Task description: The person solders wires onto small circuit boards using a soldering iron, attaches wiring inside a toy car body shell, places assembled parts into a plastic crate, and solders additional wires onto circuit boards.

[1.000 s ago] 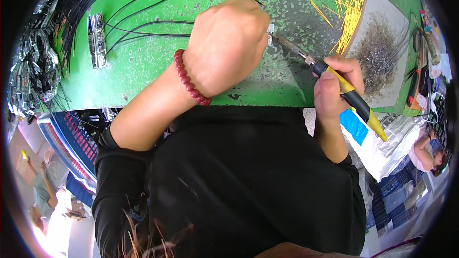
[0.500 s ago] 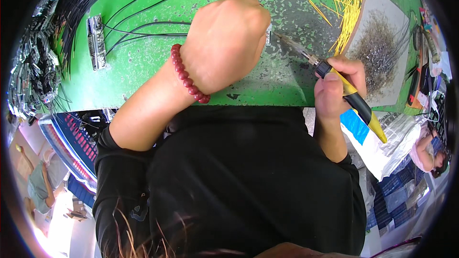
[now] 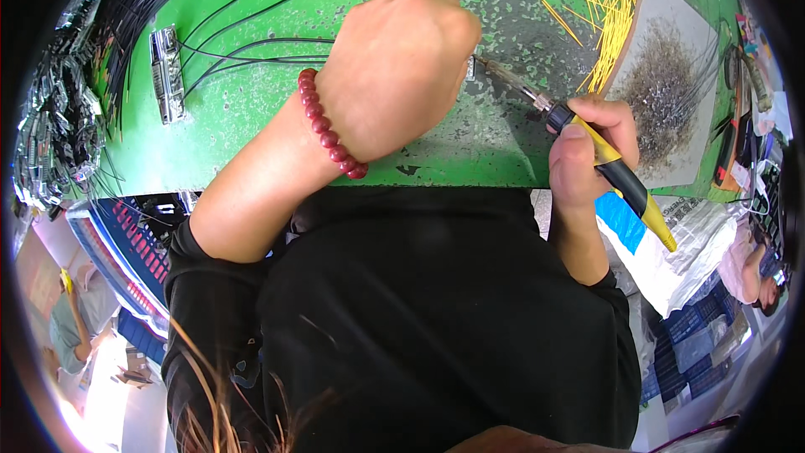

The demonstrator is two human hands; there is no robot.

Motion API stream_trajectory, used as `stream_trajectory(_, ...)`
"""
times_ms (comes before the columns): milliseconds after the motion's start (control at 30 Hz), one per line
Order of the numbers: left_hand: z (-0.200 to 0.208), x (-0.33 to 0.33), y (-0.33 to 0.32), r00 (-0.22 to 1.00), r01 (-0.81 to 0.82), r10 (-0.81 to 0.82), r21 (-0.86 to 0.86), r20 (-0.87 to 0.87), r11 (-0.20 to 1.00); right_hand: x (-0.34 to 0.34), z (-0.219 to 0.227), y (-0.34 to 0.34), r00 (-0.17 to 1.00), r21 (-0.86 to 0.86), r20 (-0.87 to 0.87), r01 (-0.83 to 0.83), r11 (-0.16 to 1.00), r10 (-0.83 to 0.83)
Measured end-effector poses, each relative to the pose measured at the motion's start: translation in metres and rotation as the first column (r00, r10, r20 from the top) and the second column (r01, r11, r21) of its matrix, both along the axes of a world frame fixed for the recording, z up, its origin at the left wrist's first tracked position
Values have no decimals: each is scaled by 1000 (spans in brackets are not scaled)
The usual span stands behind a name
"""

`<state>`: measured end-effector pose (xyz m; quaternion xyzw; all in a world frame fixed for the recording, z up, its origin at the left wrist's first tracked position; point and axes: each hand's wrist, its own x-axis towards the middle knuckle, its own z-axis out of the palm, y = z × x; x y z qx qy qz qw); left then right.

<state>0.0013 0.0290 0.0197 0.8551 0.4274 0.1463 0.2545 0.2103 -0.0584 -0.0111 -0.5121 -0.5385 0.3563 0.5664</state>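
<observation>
In my right hand (image 3: 594, 147) is a yellow and black soldering iron (image 3: 622, 178), held like a pen with the fingers closed around it. Its tip points up and left, close beside my left hand (image 3: 407, 75). That hand is curled over the green worktop, back upward, fingers mostly hidden beneath. A small silver metal part (image 3: 471, 67) peeks out at its right side, near the iron's tip; the rest is covered. Several black cables (image 3: 285, 40) run in from the left and disappear under the left hand. A red bead bracelet (image 3: 329, 136) circles the left wrist.
A silver metal connector (image 3: 167, 75) lies at the left of the green worktop (image 3: 251, 109). Bundled black cables and shiny parts (image 3: 54, 126) crowd the left edge. Yellow wires (image 3: 616, 21) lie beside a grey, residue-covered board (image 3: 700, 75). Tools (image 3: 731, 147) sit at the far right.
My left hand has shifted slightly right and up. The soldering iron has moved a little to the left with my right hand, its tip now nearer the left hand.
</observation>
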Motion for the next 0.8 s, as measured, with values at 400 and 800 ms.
stream_trajectory(400, -1, 0, 0, 1000, 3, -3, 19, 6, 1000, 5, -8, -2, 998, 108, -42, 47, 993, -43)
stream_trajectory(800, 3, -4, -2, 996, 12, -15, 37, 87, 999, 1, 0, -4, 992, 123, -121, 58, 991, -43)
